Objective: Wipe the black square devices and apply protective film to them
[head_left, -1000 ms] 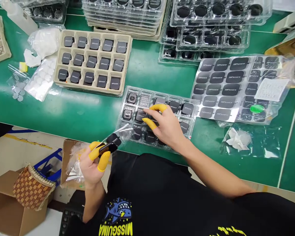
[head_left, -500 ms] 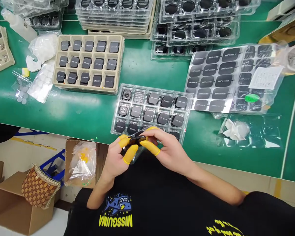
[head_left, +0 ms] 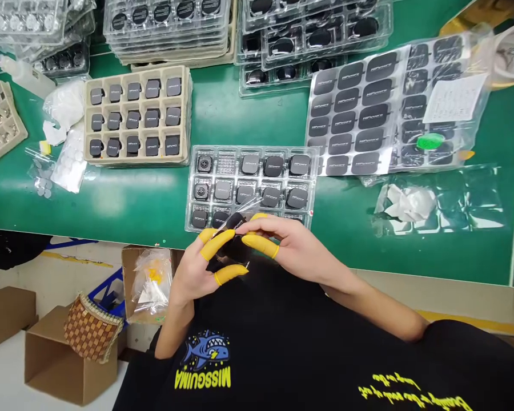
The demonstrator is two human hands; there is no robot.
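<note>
In front of my chest, my left hand [head_left: 197,262] and my right hand [head_left: 289,245] are together, yellow finger cots on several fingertips. Between the left fingers and thumb is a small black glossy piece [head_left: 233,248], partly hidden by the fingers. A dark rounded label [head_left: 236,220] and a strip of clear film [head_left: 252,205] stick up above it. The right thumb and forefinger pinch at the label's lower edge. Just beyond the hands lies a clear plastic tray [head_left: 188,197] with dark square watch-like pieces, most carrying printed dark covers.
A beige tray [head_left: 137,161] of similar dark pieces is at the left. Label sheets [head_left: 360,123] with a green sticker [head_left: 430,141] lie at the right. Stacked clear trays [head_left: 167,43] stand at the back. Crumpled white paper [head_left: 406,202] is at the right; an open carton [head_left: 148,285] sits below the table edge.
The left forefinger and thumb have spread apart around the black piece, which has turned. The label and clear film now show above it. The whole view has shifted a little.
</note>
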